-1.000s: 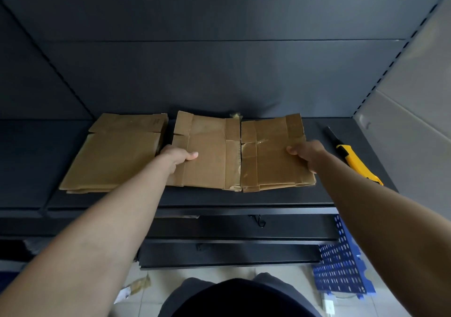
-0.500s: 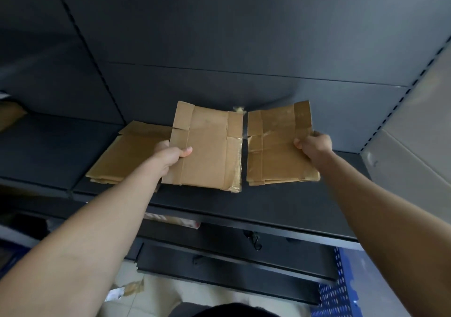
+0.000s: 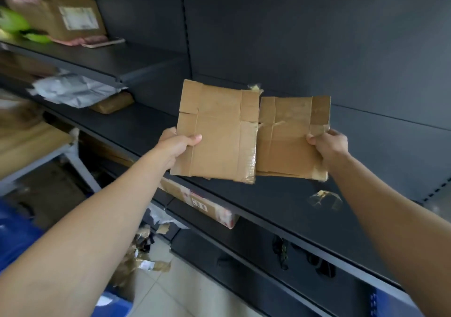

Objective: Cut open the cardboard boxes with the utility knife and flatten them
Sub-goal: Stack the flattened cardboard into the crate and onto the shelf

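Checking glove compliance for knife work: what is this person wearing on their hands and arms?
Nothing visible: the left hand and right hand are ungloved, and both forearms are bare, with no sleeves, watch or wristband in view.

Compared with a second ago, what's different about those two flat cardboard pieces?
Both were lifted off the shelf into the air. The left flattened box now overlaps an edge of the right flattened box. Unchanged: the left hand and right hand keep their grip, one box each.
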